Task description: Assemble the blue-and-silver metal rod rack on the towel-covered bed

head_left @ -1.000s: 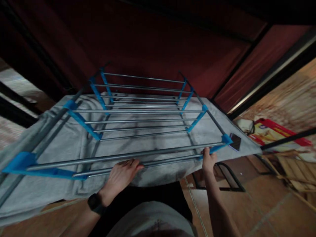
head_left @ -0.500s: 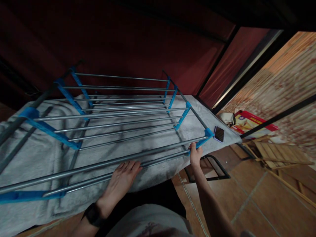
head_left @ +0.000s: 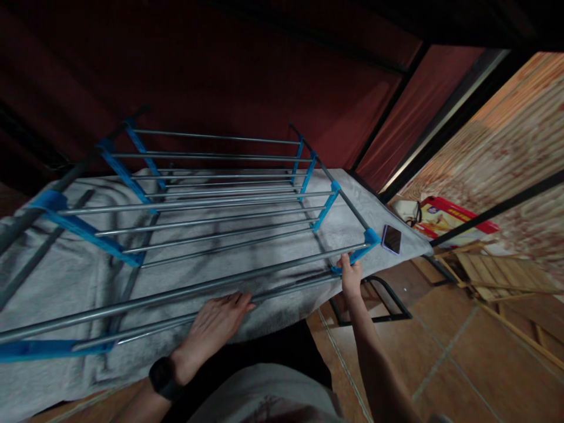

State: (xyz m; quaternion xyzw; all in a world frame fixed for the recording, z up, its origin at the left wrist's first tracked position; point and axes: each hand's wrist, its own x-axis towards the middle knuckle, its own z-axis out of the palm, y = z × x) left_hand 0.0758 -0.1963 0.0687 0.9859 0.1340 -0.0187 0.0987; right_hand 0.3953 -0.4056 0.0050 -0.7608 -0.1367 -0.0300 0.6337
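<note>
A drying rack [head_left: 211,202] of grey metal rods and blue plastic joints stands over a grey towel [head_left: 61,276] spread on its lower level. My left hand [head_left: 214,326], with a black watch on the wrist, lies flat with its fingers stretched out on the towel's near edge, just under the front rod. My right hand [head_left: 351,275] is closed round the front rod beside the blue corner joint [head_left: 370,239]. A dark phone [head_left: 391,239] lies on the towel's right corner, just past that joint.
Dark red curtains hang behind the rack. To the right, on the tiled floor, are a red and yellow box [head_left: 445,220], folded wooden slats [head_left: 502,273] and a black metal frame [head_left: 379,299] under the rack's right end.
Since a second ago the view has swung right and the rack sits further left in it. My left hand has slid slightly down the towel's edge. My right hand keeps its grip.
</note>
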